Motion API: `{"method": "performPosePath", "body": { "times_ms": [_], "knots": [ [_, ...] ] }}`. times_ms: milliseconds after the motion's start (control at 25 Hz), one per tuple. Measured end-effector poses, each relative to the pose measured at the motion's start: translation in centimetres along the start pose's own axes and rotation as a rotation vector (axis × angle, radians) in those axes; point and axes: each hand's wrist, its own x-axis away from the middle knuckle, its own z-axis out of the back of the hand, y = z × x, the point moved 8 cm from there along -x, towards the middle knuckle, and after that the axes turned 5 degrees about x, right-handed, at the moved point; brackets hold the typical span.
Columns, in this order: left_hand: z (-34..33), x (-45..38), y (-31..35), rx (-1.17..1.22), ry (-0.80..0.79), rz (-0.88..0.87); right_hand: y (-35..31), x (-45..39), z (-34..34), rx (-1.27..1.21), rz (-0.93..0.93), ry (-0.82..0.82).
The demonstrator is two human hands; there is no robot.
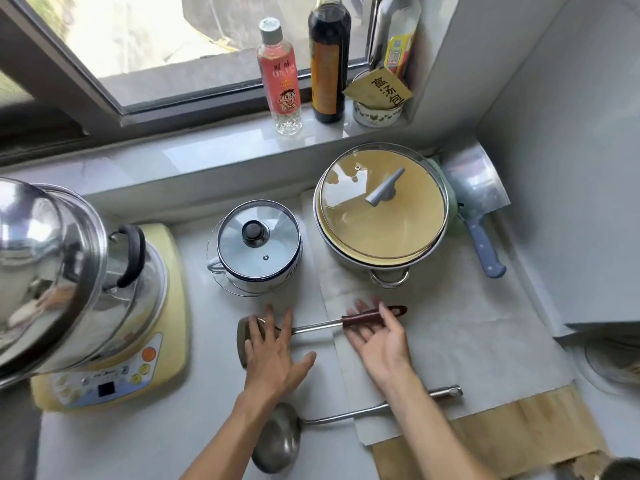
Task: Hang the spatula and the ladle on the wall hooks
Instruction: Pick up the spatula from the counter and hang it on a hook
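The spatula [322, 328] was seen lying flat across the middle of the tabletop [194, 438], and the ladle [277, 441] lay at the near edge. Both hands were spread open, nothing being held. The left hand [273, 355] was placed over the blade, the right hand [379, 337] just beside the dark handle. No wall hooks were visible. A careless lift could be expected to knock the small lidded pot [258, 247], standing close behind.
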Motion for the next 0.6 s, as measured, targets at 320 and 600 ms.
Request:
{"method": "performPosePath", "body": {
  "times_ms": [320, 600],
  "knots": [
    [3.6, 3.3, 0.0, -0.117, 0.195, -0.137, 3.9, 4.9, -6.3, 0.236, 0.109, -0.262],
    [10.9, 6.6, 8.5, 0.034, 0.298, -0.534, -8.0, 16.7, -12.2, 0.532, 0.546, -0.276]
  ]
}}
